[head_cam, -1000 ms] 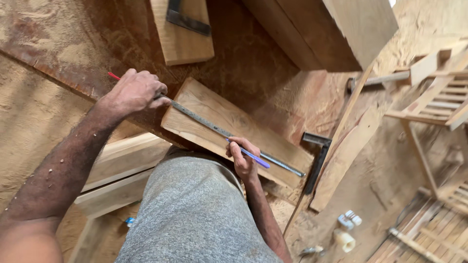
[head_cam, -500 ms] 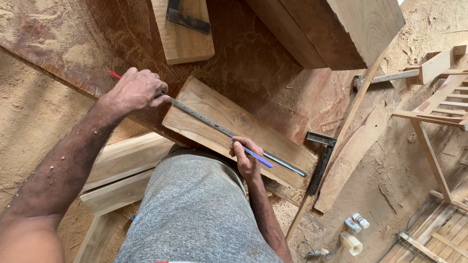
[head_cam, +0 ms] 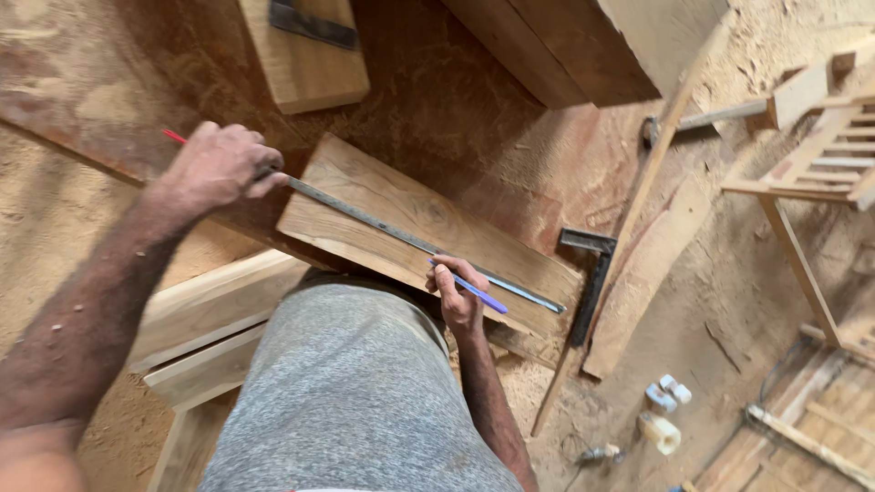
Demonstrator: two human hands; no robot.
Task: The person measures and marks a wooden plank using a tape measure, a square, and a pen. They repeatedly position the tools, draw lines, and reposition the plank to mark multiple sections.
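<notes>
Left hand (head_cam: 219, 169) clamps the stiff metal ruler (head_cam: 410, 239) at its far-left end; right hand (head_cam: 458, 296) pinches a light pen (head_cam: 469, 287) against the board (head_cam: 410, 214).

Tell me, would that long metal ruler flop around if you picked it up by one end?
Probably only a little. The metal ruler lies dead straight along the wooden board, so it looks fairly stiff. It is long and thin, so its free end may sag slightly. Being flat, it should slide, not roll, unless the left hand pins it.
</notes>
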